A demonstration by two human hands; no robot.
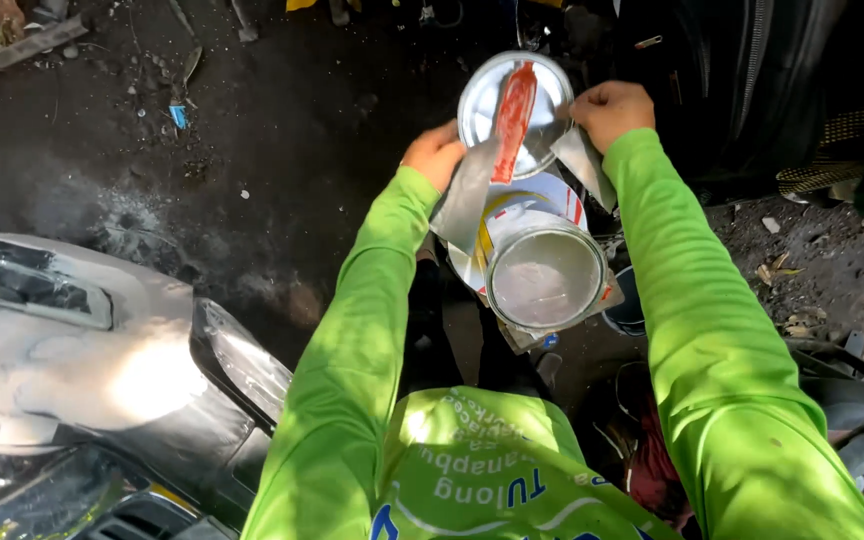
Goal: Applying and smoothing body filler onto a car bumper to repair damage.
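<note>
Grey car bumper (pixel 102 370) lying at far left, left hand (pixel 435 155) closing on a flat metal blade (pixel 467 195), right hand (pixel 610 110) gripping another blade (pixel 584 160), both scraping over a red-smeared round lid (pixel 514 112) above the open putty can (pixel 544 278)

Both hands' fingers (pixel 592 100) hidden behind lid (pixel 482 95)

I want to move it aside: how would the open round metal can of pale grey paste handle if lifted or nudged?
The open round metal can looks nearly full of pale paste, so probably heavy for its size. It appears tilted toward the camera on the clutter beneath, so a nudge might tip it. Its smooth shiny rim may be slippery, and with no lid on, the contents could spill.
</note>
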